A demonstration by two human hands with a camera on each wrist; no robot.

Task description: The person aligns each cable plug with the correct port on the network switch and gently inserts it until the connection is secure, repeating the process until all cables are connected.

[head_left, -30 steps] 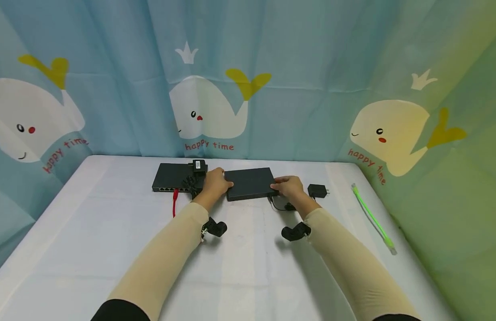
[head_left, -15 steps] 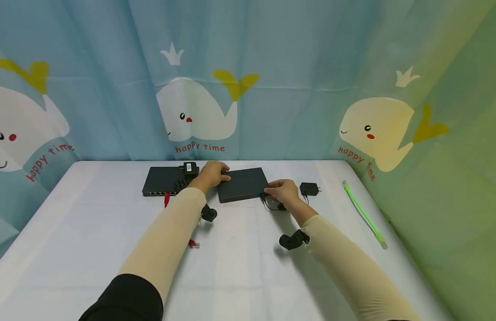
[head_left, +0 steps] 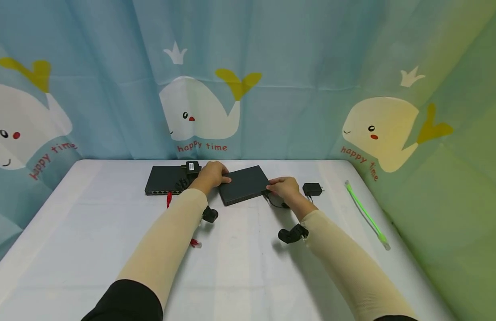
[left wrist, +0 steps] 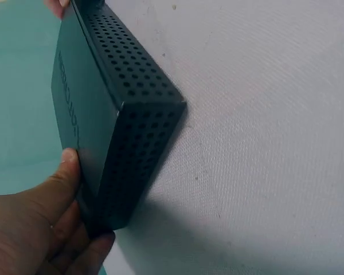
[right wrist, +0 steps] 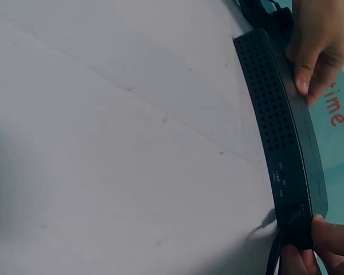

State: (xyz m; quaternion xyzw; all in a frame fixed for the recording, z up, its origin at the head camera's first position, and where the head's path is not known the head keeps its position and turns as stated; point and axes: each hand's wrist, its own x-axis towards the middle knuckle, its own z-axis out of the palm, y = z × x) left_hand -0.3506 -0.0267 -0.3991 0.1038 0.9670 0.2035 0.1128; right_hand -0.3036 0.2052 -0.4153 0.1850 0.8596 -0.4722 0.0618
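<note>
A flat black network switch [head_left: 244, 183] with perforated sides is held between my two hands at the back of the table. My left hand [head_left: 213, 175] grips its left end, thumb on top and fingers underneath, as the left wrist view shows for that hand [left wrist: 40, 229]. At the other end, my right hand [head_left: 286, 189] pinches the corner where a black cable [right wrist: 273, 252] meets the side. In the right wrist view the thumb [right wrist: 332, 235] lies on the top edge, and the fingertips below partly hide the plug.
Left of my hands lies a second black switch [head_left: 161, 178] with a row of ports, a red cable [head_left: 169, 199] and a black adapter [head_left: 193, 168] on it. Another power adapter [head_left: 312, 189] and a green network cable [head_left: 366, 214] lie on the right.
The held switch has turned slightly, its right end swinging toward the back. Both hands keep their grip on it. The head view has shifted a little, and the red cable's loose end now shows.
</note>
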